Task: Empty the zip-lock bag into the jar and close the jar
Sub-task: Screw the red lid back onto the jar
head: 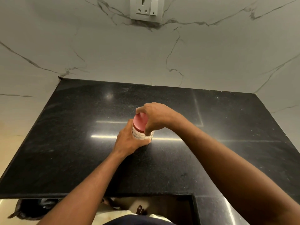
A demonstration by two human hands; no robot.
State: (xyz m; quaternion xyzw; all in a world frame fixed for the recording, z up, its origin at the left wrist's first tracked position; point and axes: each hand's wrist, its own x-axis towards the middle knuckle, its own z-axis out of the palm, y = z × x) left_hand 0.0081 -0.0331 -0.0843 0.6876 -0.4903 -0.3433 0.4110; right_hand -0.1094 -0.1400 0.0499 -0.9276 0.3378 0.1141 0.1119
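Head view, looking down on a black speckled countertop (81, 151) set against a white marble-veined wall (113, 54). A wall socket (146, 8) with a switch is mounted high on the wall, centre of frame.

Jar (142, 134): stands upright on the countertop, near its middle. Body is pale with a scale-like relief pattern; contents cannot be made out. Red lid (140, 122) sits on top of the jar.

Left hand (129, 141): wrapped around the jar body from the left side, fingers curled closed against it, thumb lying along the near lower edge. Heel of the hand sits close to the counter surface; contact with the counter cannot be confirmed.

Right hand (155, 118): arched over the lid from the right. Fingers clasp the lid rim, with fingertips on the far side and thumb pressed on the near right edge, reaching down onto the jar's shoulder.

Both forearms are bare and enter from the bottom of frame. Bright ceiling reflections streak the counter beside the jar.

Below the counter's front edge, a pale floor (9, 207) and a dark bag-like object (32, 208) at lower left, too dim to identify.
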